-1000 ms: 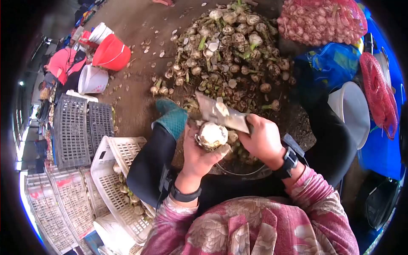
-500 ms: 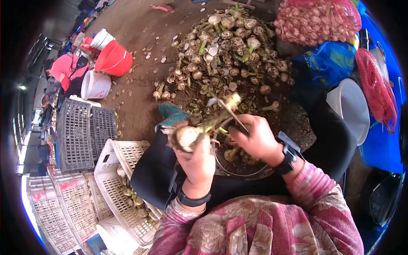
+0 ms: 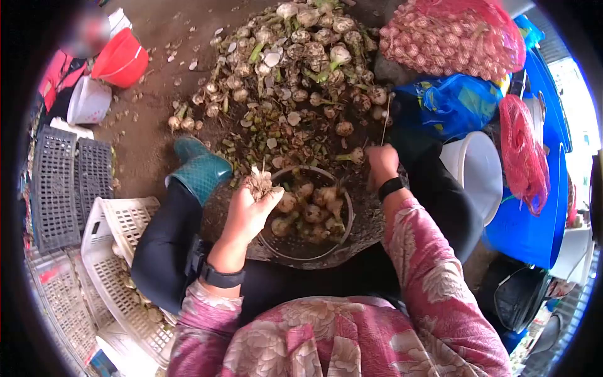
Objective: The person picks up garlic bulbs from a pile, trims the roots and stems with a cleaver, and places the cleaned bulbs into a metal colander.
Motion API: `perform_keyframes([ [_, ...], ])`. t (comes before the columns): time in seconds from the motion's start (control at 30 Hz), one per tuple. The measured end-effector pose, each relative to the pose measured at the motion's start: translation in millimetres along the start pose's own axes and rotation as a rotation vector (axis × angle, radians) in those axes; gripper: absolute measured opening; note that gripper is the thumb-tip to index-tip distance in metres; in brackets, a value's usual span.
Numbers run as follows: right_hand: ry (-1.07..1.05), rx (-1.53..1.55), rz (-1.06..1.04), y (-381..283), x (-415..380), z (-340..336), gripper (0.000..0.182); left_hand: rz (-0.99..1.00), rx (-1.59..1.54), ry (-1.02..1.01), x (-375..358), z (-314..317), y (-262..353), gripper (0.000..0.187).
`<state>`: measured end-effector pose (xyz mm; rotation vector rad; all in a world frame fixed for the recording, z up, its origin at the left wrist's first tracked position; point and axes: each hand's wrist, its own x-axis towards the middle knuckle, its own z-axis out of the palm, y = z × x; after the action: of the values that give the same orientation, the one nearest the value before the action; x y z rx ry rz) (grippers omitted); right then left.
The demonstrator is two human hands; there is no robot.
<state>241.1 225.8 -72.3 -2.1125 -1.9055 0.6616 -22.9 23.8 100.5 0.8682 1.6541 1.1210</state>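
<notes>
My left hand (image 3: 248,210) is closed around a garlic bulb (image 3: 259,183), its pale, shaggy roots pointing up. Much of that bulb is hidden by the fingers. In my right hand (image 3: 382,164), wrapped around its handle, is a knife (image 3: 386,119) with a thin blade pointing away from me. Between my legs stands a round basket (image 3: 347,234) with several garlic bulbs (image 3: 312,213) in it. My left hand is at its left rim; my right hand is beyond its right side. Ahead lies a big heap of soil-stained garlic (image 3: 301,56) with cut stems around it.
A red mesh sack of garlic (image 3: 440,41) and a blue plastic bag (image 3: 449,103) lie at the right, near a white bucket (image 3: 474,173). On the left are a white crate (image 3: 135,295), black crates (image 3: 56,188) and a red bucket (image 3: 122,60). Trimmings litter the ground.
My hands have moved apart: the right, with the knife, went right and away from the bulb. The long stem on the held bulb no longer shows. The view has shifted to the right.
</notes>
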Motion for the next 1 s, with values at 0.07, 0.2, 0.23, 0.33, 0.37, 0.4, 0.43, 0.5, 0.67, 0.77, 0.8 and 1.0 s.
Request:
perform_keyframes([
  [0.07,-0.104,-0.194,-0.025,5,5,11,0.030,-0.038,-0.070,-0.027,4,4,-1,0.037],
  [0.2,-0.055,-0.013,0.360,-26,-7,16,0.048,-0.177,-0.152,-0.160,7,15,-14,0.034],
  [0.23,0.004,-0.046,0.360,-20,-2,28,0.050,-0.204,-0.118,-0.212,8,16,-14,0.034],
  [0.33,-0.060,0.023,0.388,-9,13,48,0.056,-0.228,0.003,-0.229,19,18,-13,0.036],
  [0.37,-0.083,0.014,0.403,-7,15,53,0.059,-0.252,-0.020,-0.214,22,20,-15,0.035],
  [0.4,-0.122,0.017,0.408,-3,17,56,0.062,-0.267,-0.067,-0.202,25,21,-16,0.031],
  [0.43,-0.158,0.023,0.414,1,19,57,0.066,-0.279,-0.113,-0.191,28,23,-15,0.027],
  [0.5,-0.074,0.024,0.411,-11,15,51,0.069,-0.310,-0.182,-0.158,32,24,-9,0.024],
  [0.67,0.201,0.445,-0.060,-98,10,-16,0.035,-0.149,-0.323,-0.009,35,11,-4,0.028],
  [0.77,0.052,0.552,-0.525,-169,-12,-79,0.039,0.018,-0.310,0.219,29,3,20,0.044],
  [0.8,-0.097,0.570,-0.579,-188,-29,-99,0.042,0.080,-0.370,0.221,25,0,30,0.048],
  [1.0,-0.446,0.722,-0.915,-224,-147,-138,0.041,0.050,-0.511,-0.051,-12,-10,50,0.071],
])
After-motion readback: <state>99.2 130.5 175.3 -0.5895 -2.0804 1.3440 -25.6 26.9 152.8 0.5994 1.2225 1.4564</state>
